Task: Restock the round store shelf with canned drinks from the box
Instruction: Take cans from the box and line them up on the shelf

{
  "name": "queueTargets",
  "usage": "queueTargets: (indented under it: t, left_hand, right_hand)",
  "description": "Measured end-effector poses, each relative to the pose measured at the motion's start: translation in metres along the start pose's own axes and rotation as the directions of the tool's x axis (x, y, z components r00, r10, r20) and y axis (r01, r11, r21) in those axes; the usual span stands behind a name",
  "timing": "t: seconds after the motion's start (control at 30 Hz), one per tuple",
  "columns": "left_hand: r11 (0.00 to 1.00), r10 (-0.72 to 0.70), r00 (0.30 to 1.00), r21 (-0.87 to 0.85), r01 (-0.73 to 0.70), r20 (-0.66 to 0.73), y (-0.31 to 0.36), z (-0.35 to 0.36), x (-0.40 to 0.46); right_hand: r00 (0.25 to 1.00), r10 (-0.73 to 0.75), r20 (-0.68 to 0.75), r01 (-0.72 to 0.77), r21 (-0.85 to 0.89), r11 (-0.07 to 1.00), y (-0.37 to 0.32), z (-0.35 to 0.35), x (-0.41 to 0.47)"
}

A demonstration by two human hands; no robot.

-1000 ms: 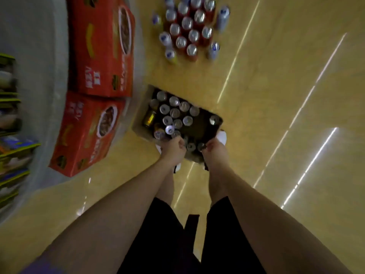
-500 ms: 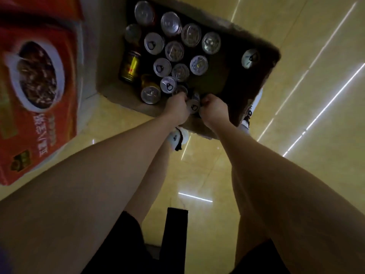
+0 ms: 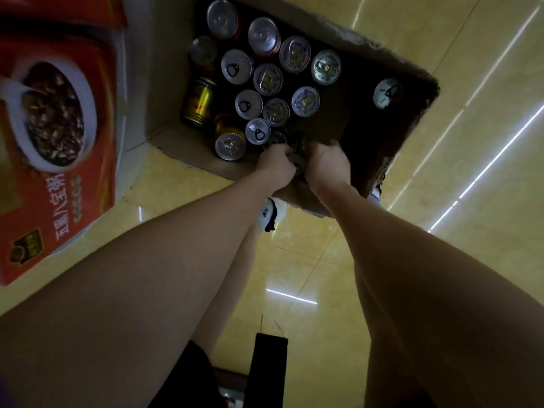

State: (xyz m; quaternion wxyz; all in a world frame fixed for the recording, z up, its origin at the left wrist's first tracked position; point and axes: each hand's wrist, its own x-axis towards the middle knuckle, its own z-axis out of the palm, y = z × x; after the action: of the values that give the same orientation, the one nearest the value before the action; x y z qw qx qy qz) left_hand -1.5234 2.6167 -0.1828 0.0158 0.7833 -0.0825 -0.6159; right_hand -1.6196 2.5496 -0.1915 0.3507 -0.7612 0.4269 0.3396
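Glossy yellow floor tiles [image 3: 368, 39] are lying under the cardboard box [image 3: 164, 83] of cans. At its near edge, the left hand [image 3: 275, 166] and right hand [image 3: 325, 164] are together curling around one can [image 3: 298, 165].

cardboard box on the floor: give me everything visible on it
The open brown cardboard box sits on the glossy yellow floor beside a red printed carton, its rim ragged. The dark interior holds upright silver-topped cans clustered at its left, one lone can at the right, and gold cans. The left hand and right hand reach in together, gripping cans at the near edge.
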Motion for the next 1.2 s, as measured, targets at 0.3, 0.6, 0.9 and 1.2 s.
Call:
queueTargets:
  t: [0.3, 0.6, 0.9, 1.2]
  left_hand:
    - [0.999, -0.045, 0.997, 0.004, 0.046, -0.055, 0.004, -0.013, -0.019]
    - [0.972, 0.097, 0.993, 0.221, -0.079, -0.071, -0.026, -0.003, 0.039]
    - [0.954, 0.171, 0.985, 0.242, -0.175, 0.039, -0.010, -0.052, -0.029]
    - [0.888, 0.344, 0.938, 0.306, -0.342, 0.050, 0.071, -0.202, -0.272]
  right_hand:
    - [0.989, -0.024, 0.145, 0.023, 0.012, 1.000, -0.009, -0.029, -0.008]
    - [0.991, 0.045, 0.124, -0.011, -0.268, 0.963, -0.027, 0.041, 0.031]
    - [0.987, 0.052, 0.150, -0.028, -0.159, 0.987, -0.030, -0.053, -0.025]
    - [0.974, -0.156, 0.161, 0.143, 0.089, 0.986, -0.130, -0.312, -0.216]
